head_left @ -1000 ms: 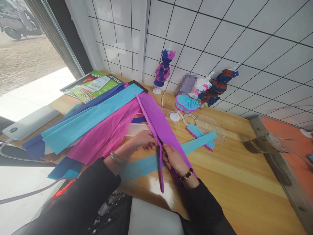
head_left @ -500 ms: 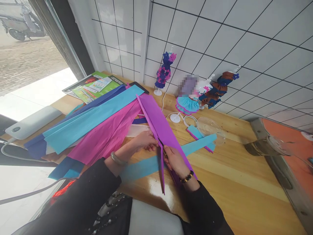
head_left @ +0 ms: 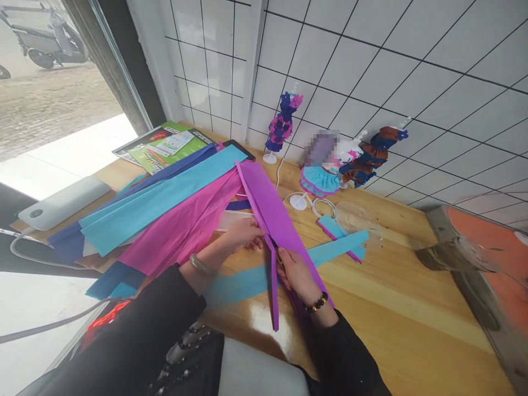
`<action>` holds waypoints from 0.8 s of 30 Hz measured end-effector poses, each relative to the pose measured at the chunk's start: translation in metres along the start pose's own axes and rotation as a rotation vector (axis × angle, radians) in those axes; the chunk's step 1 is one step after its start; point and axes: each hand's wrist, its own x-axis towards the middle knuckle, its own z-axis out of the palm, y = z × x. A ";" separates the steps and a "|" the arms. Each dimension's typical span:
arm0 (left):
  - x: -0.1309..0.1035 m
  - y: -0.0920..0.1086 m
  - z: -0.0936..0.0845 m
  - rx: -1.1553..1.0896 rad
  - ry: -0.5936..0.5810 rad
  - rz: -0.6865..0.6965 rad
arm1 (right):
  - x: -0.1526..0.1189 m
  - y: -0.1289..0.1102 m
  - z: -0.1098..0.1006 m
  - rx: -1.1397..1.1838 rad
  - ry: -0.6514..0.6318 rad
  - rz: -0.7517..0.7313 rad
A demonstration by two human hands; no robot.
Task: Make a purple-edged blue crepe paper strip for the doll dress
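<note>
A long purple crepe paper sheet [head_left: 275,204] lies folded at a slant across the table. My right hand [head_left: 296,270] is closed around scissors [head_left: 273,242], whose dark blades sit in the paper near its left edge. From the cut a narrow purple strip [head_left: 275,297] hangs toward me. My left hand [head_left: 246,234] pinches the paper's left edge just beyond the blades. Beneath the purple sheet a light blue paper strip [head_left: 338,247] crosses the table. The scissors' handles are mostly hidden by my right hand.
Left lies a pile of pink paper [head_left: 177,231], light blue paper [head_left: 165,201] and dark blue paper. Behind it are green leaflets [head_left: 165,148]. Small dressed figures [head_left: 280,124] stand along the tiled wall, near a tape roll [head_left: 324,208]. A glass cup [head_left: 454,254] stands right.
The whole view has shifted slightly. My hands stay at nearly the same place on the purple paper; the dark scissor blades show a little more apart from my left fingers.
</note>
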 end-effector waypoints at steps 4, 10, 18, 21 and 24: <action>0.001 -0.001 -0.001 0.008 0.024 0.025 | -0.002 -0.002 0.000 -0.007 -0.014 0.001; -0.001 0.000 0.000 0.039 0.044 0.027 | 0.000 -0.003 0.000 0.002 -0.026 0.000; -0.003 0.001 0.002 0.053 0.047 0.036 | 0.015 -0.006 -0.001 0.052 -0.096 0.004; -0.003 0.001 0.002 0.059 0.030 0.050 | 0.020 -0.008 0.000 0.063 -0.097 0.014; -0.003 0.000 0.001 0.058 0.016 0.065 | 0.021 -0.010 0.000 0.056 -0.101 0.013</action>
